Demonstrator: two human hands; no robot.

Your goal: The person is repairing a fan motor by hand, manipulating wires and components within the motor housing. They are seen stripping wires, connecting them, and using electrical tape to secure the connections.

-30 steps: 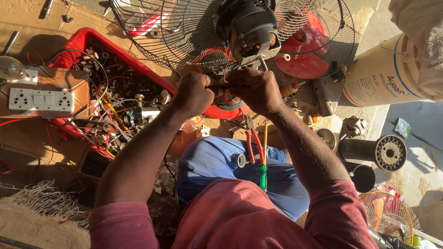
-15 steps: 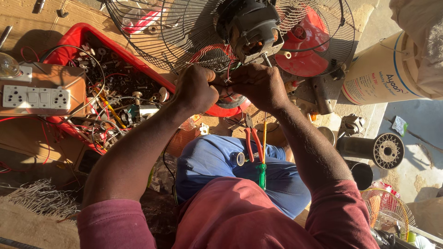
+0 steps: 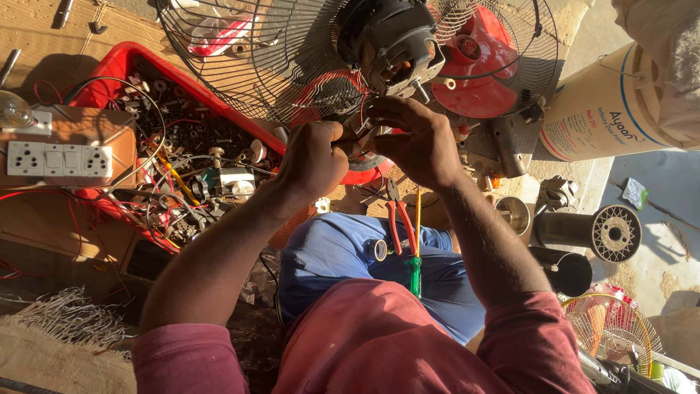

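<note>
Comparing with the earlier frames, I see the motor (image 3: 394,40) and my hands sitting in much the same spot; the view has only drifted a little, and the hands have stayed together under the motor.

I see the motor hanging behind the wire guard (image 3: 255,66), at the top middle of the view, with thin wires running down from it into my fingers. My left hand (image 3: 313,157) is curled into a loose fist, fingers pressed together on something small that I cannot make out. My right hand (image 3: 415,138) arches over it from the right, fingertips pinched on the wires just under the motor; the two hands touch. Both forearms rise from my lap toward the motor, elbows spread wide.

On my lap, on the blue trousers (image 3: 335,255), I count one pair of red pliers (image 3: 397,222), one screwdriver (image 3: 415,248) with a green handle, and one roll of tape (image 3: 379,250), all lying close together.

Left of the hands sits one red tray (image 3: 117,62) full of screws, wire and small parts. One switchboard (image 3: 55,160) lies at its left edge. One red fan blade (image 3: 485,73) rests right of the motor, and one white bucket (image 3: 605,102) stands beyond it.
</note>
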